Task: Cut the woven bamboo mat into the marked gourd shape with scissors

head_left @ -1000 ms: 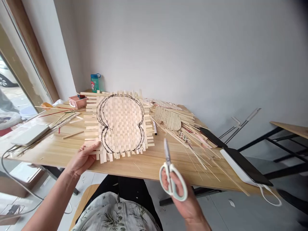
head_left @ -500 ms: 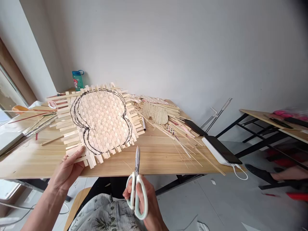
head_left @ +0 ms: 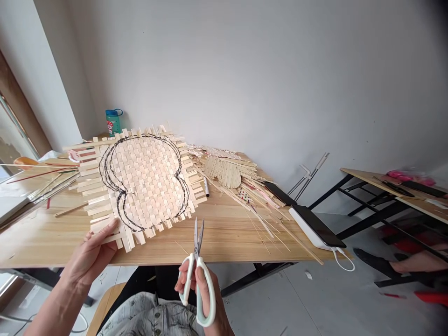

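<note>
My left hand point(head_left: 94, 252) grips the lower left corner of a woven mat of pale bamboo strips point(head_left: 147, 177), thumb on top and fingers behind. Loose strip ends stick out along the mat's edges, and a doubled black outline with a notch on each side is drawn on it. The mat is tilted up over the table. In my right hand point(head_left: 210, 294) is a pair of scissors point(head_left: 198, 275) with white handles, fingers through the loops. Its blades point up and stand slightly apart, below and right of the mat, touching nothing.
Behind the mat, the wooden table point(head_left: 231, 233) bears a heap of bamboo strips point(head_left: 252, 172), a cut woven piece point(head_left: 222, 171) and a marker point(head_left: 206, 186). A phone point(head_left: 317, 226) with a white cable lies at the right end. A bottle point(head_left: 113, 122) stands back left. A person's foot point(head_left: 374, 263) shows right.
The scissor blades have parted from nearly closed to slightly open. My left hand still holds the mat. The whole view has shifted a little.
</note>
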